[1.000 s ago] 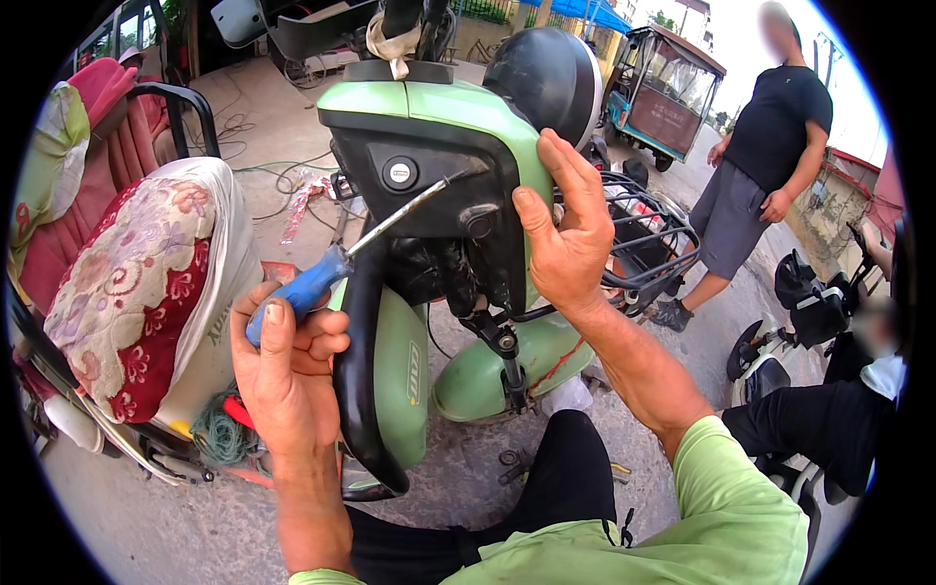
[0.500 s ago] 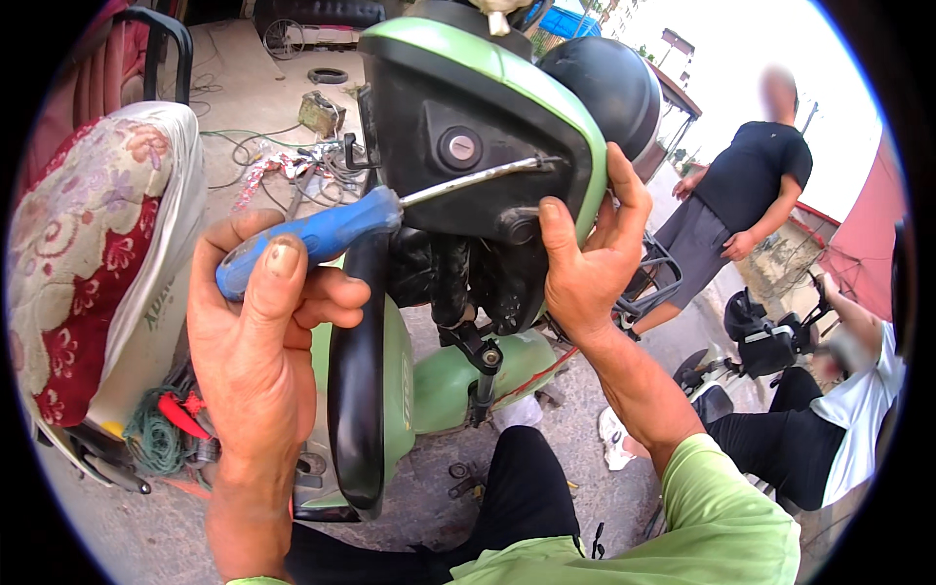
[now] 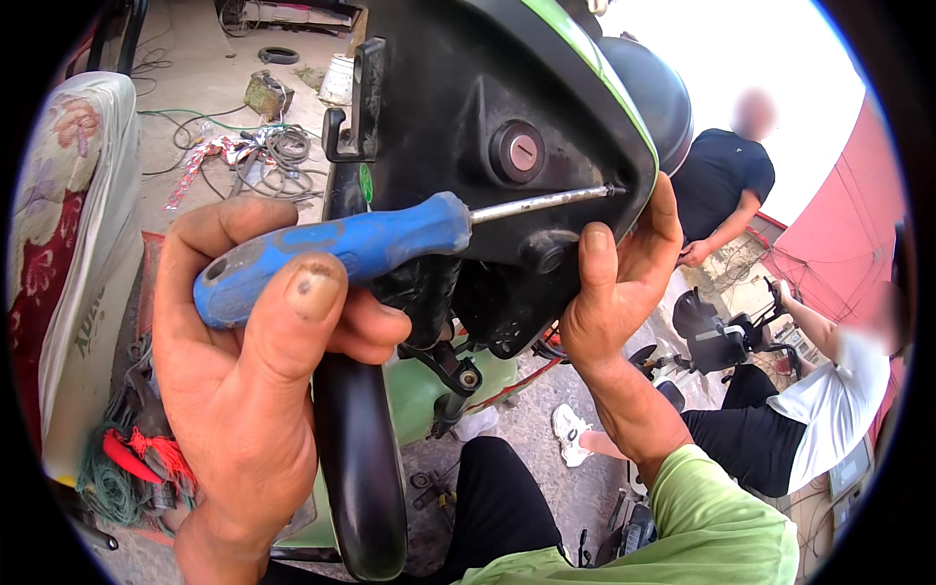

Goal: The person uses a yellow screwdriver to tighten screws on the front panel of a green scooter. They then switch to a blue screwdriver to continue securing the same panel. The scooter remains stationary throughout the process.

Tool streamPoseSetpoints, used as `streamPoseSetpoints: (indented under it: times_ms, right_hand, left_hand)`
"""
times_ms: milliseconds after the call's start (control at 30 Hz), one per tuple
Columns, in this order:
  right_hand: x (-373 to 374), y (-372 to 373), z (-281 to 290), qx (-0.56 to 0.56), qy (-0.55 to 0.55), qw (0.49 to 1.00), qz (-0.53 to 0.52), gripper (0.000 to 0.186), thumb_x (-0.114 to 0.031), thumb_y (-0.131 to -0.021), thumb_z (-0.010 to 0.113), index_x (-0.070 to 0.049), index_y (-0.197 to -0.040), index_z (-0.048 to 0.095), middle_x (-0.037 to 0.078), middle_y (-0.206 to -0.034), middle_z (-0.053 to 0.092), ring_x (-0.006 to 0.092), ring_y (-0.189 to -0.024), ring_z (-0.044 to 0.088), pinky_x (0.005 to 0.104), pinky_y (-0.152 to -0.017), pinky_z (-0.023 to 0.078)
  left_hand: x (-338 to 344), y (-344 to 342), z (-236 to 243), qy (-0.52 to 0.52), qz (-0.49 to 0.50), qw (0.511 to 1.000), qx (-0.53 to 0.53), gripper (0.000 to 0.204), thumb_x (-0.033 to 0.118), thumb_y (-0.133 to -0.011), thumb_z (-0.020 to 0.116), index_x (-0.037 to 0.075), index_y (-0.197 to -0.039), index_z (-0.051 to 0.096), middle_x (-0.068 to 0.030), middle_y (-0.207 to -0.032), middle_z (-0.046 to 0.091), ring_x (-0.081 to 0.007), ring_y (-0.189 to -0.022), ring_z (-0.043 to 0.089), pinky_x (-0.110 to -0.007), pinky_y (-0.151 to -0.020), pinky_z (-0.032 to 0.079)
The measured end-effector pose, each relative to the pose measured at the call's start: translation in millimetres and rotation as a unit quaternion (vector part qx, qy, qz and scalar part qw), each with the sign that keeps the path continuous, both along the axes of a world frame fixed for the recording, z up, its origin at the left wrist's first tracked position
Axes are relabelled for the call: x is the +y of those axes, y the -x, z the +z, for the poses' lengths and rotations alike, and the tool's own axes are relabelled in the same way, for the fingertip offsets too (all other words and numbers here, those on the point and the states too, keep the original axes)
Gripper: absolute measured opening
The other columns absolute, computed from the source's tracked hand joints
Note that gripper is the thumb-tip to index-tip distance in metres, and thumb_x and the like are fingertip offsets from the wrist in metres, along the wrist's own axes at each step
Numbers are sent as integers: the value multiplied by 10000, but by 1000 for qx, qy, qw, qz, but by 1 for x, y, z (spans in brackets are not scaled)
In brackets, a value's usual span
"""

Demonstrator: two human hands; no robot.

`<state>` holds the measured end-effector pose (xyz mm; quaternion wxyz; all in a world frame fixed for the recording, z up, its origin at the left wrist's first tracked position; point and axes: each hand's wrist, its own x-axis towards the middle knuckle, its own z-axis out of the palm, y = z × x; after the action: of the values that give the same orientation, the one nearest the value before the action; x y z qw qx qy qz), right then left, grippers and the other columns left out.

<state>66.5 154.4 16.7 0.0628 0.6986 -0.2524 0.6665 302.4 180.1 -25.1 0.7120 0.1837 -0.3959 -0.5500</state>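
Note:
My left hand (image 3: 244,390) is closed around the blue handle of a screwdriver (image 3: 336,244), thumb along its near side. The metal shaft points right, and its tip meets a small recessed spot near the right corner of a black panel (image 3: 439,107) on a green scooter. With the thumb in front and fingers curled behind, my right hand (image 3: 619,292) grips the panel's right edge, just below the tip. A round key lock (image 3: 520,151) sits in the panel above the shaft. Below my left hand runs a long black curved part (image 3: 361,468) of the scooter.
Cables (image 3: 278,156) and a small block (image 3: 268,96) lie on the floor at far left. A flowered cushion (image 3: 78,175) in clear plastic stands left, above green netting (image 3: 117,478). At right, one person (image 3: 721,185) stands; another (image 3: 829,409) sits by a second vehicle.
The panel, screwdriver and both hands appear larger and closer. The panel and screwdriver tip sit further right and the tip lower in view. Both grips stay the same.

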Motion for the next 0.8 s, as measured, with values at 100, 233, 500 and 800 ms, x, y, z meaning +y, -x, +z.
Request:
streamPoseSetpoints:
  times_ms: [100,233,500,800]
  right_hand:
    - [1,1,1,-1,-3,1000,4,697,-3,-889,656,57,-1473,279,186,-1394,446,234,-1246,524,372,-1070,434]
    - [-2,-3,-1,-14,-12,999,32,710,-13,-891,659,49,-1478,263,190,-1400,442,240,-1258,521,381,-1087,425]
    - [-2,0,-1,-5,-15,999,44,718,-36,-894,672,48,-1476,261,194,-1401,441,241,-1268,511,382,-1099,412]
    - [-2,0,-1,-7,-10,999,32,721,-47,-898,674,50,-1478,256,192,-1403,439,240,-1270,506,384,-1100,407]
  left_hand:
    - [-6,3,-4,7,-9,1000,6,454,268,-990,622,-10,-1269,395,-164,-804,670,-190,-668,664,-260,-649,530]
    - [-6,3,-2,0,3,1000,6,460,272,-993,620,-10,-1275,390,-165,-808,674,-188,-676,672,-259,-661,537]
    - [-8,4,3,8,1,1000,2,476,274,-994,622,-10,-1293,383,-170,-830,675,-193,-705,678,-263,-677,541]
    - [-8,8,9,18,3,1000,7,469,250,-978,649,-6,-1279,397,-153,-852,686,-185,-739,703,-262,-706,563]
